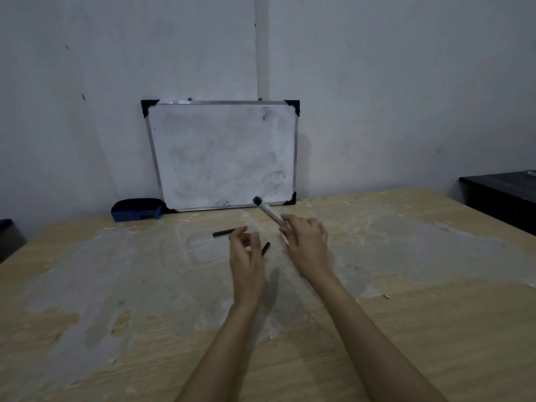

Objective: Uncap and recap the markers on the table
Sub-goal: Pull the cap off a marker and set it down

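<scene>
- Right hand [306, 242] gripped white marker [268, 211], dark end pointing up-left above desk [420, 314].
- Left hand [246, 256] fingers loosely curled, empty, apart.
- Two dark markers: one [223, 233] lay on desk, another [265, 248] just beside left hand.

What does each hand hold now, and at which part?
The right hand holds a white marker at its near end. The left hand seems empty, fingers loosely curled.

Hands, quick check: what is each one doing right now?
Left hand: fingers loosely curled, open, gripping nothing visible.
Right hand: closed around a white marker.
</scene>
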Available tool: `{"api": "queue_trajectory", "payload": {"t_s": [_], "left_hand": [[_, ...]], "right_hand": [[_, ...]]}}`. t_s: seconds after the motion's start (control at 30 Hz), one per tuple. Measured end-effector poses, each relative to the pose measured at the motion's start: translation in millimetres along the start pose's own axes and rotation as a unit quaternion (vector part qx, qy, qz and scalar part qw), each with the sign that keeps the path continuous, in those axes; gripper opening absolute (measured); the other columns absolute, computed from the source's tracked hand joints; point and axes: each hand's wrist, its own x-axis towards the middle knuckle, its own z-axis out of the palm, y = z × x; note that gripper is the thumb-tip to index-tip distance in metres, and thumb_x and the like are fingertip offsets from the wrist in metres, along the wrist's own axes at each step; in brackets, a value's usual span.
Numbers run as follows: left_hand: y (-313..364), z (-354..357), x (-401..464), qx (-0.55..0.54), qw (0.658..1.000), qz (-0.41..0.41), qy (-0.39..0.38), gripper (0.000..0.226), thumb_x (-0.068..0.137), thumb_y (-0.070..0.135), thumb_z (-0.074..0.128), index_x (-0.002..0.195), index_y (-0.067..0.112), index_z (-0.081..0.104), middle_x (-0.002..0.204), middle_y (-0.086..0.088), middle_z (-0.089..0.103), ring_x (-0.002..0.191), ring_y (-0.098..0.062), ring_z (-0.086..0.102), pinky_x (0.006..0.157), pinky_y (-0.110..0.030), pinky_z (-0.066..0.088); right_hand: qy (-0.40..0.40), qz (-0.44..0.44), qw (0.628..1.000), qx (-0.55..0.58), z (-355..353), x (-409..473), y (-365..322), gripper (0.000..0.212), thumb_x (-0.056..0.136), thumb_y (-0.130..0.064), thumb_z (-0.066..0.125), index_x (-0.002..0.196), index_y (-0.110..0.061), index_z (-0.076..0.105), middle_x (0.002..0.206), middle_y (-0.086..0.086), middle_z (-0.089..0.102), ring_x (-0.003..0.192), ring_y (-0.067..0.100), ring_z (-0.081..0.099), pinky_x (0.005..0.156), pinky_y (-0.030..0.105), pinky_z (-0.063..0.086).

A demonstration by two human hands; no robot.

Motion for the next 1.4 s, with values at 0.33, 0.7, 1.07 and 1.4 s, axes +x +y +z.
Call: {"api": "queue_trajectory", "payload": {"t_s": [0.33,0.7,1.07,1.4], "left_hand": [[-15,-15,9,0.079,0.991,0.070,-0.077,0.019,0.095,0.021,0.039,0.088,0.008,0.050,0.072,0.001,0.051,0.062,-0.009,0.046,0.059,-0.026,0.037],[-20,-15,13,0.207,0.961,0.084,-0.164,0.038,0.097,0.020,0.032,0.061,0.032,0.031,0.063,0.008,0.037,0.059,-0.008,0.036,0.054,-0.019,0.029],[-26,-42,27,0.137,0.986,-0.068,-0.063,0.046,0.098,0.026,0.029,0.055,0.015,0.041,0.057,-0.002,0.043,0.059,-0.022,0.044,0.053,-0.031,0.030],[-31,-38,20,0.408,0.912,0.031,-0.042,0.039,0.091,0.035,0.046,0.108,0.000,0.049,0.110,-0.018,0.054,0.106,-0.030,0.047,0.083,-0.037,0.044]], "right_hand": [[-0.039,-0.005,0.999,-0.014,4,-8,15,0.054,0.077,-0.062,0.021,0.076,-0.024,0.059,0.060,-0.014,0.037,0.090,0.014,0.033,0.074,0.030,0.020],[0.084,0.062,0.992,-0.066,15,-10,17,0.059,0.071,-0.054,0.029,0.066,-0.017,0.075,0.058,0.004,0.064,0.081,0.022,0.044,0.071,0.032,0.021],[0.230,0.025,0.959,-0.164,13,-7,38,0.043,0.080,-0.044,0.046,0.054,-0.015,0.063,0.051,0.002,0.064,0.080,0.018,0.038,0.066,0.033,0.022],[0.151,0.021,0.986,-0.064,21,-11,39,0.047,0.076,-0.054,0.044,0.067,-0.014,0.067,0.062,0.004,0.070,0.084,0.031,0.053,0.071,0.032,0.027]]}}
